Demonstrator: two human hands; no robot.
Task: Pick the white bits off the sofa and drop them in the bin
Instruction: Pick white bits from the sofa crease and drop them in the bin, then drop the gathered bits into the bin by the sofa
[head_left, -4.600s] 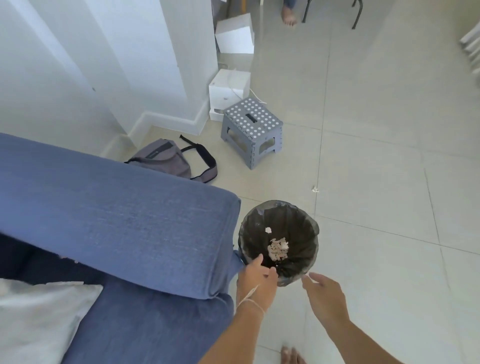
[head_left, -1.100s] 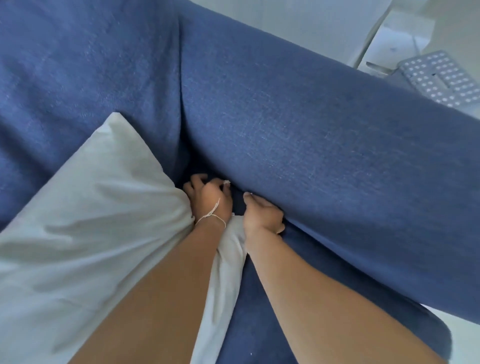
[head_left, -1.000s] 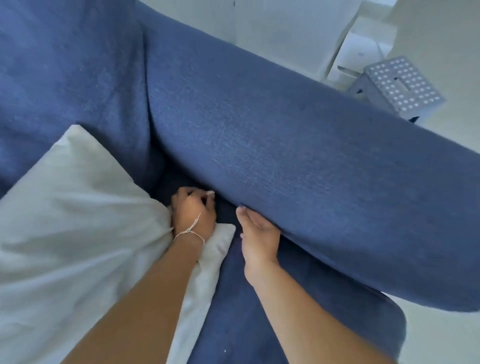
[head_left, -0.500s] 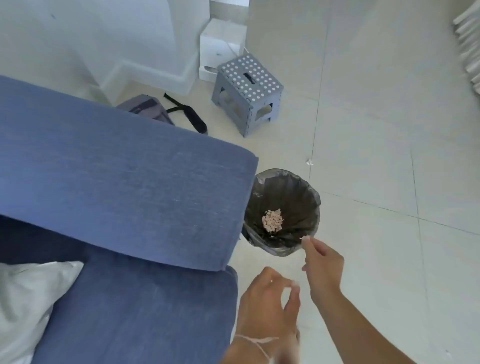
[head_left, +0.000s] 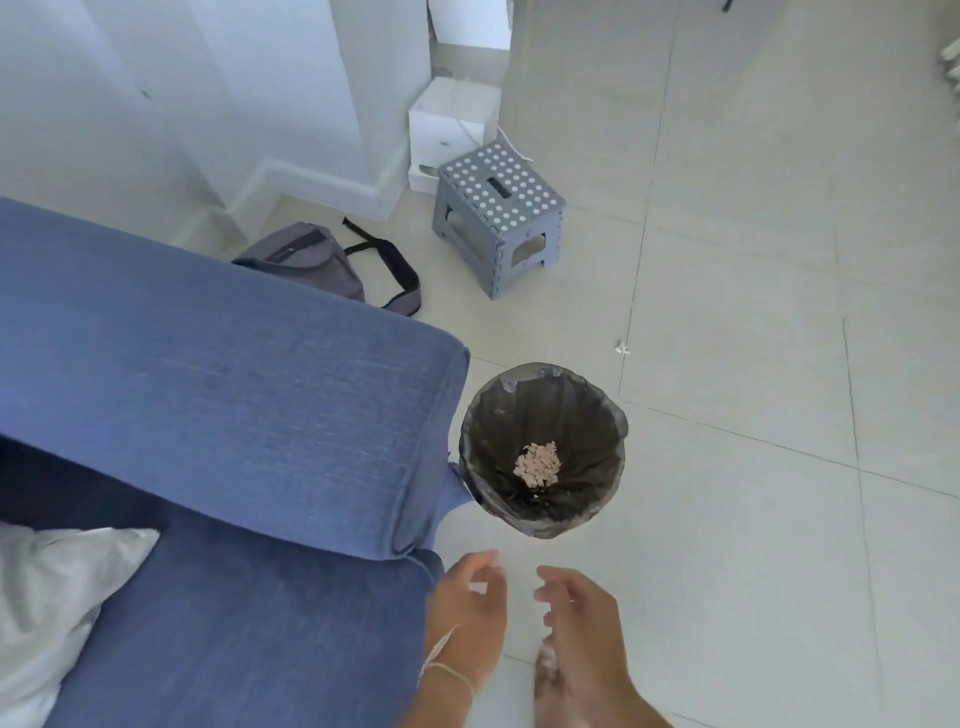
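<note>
A black-lined bin (head_left: 617, 415) stands on the tiled floor against the front corner of the blue sofa (head_left: 234, 395). A small pile of white bits (head_left: 537, 464) lies at its bottom. Both hands hover just short of the bin, near the bottom edge, and both are motion-blurred. My left hand (head_left: 467, 608), with a thin string on its wrist, is by the sofa seat's corner with loosely curled fingers; a pale smear sits at the fingertips. My right hand (head_left: 576, 618) has its fingers spread with nothing seen in them. No white bits show on the visible sofa fabric.
A white pillow (head_left: 57, 597) lies on the seat at the left. On the floor beyond are a grey dotted step stool (head_left: 498, 208), a grey bag (head_left: 311, 260) and white boxes (head_left: 452, 130). One white scrap (head_left: 622, 349) lies on a tile behind the bin.
From the gap by the pillow, both hands came over to the bin. In the last half second my right hand drew back from the rim and its pinch opened; my left hand shifted left.
</note>
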